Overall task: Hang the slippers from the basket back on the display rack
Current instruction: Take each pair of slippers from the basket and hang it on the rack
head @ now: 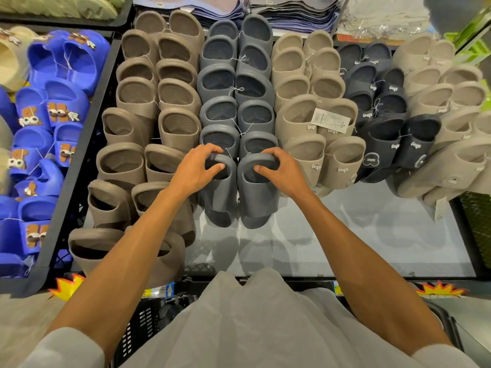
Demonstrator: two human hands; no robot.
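Now left grip (pixel 194 170) curls round the strap of the left slipper (pixel 221 197), right grip (pixel 281 170) round that of the right slipper (pixel 259 203), both grey, nearest in their column.

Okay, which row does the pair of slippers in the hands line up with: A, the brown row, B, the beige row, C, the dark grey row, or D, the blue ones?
C: the left hand and right hand each grip one slipper of a dark grey pair at the near end of the dark grey row, between the brown row and the beige row.
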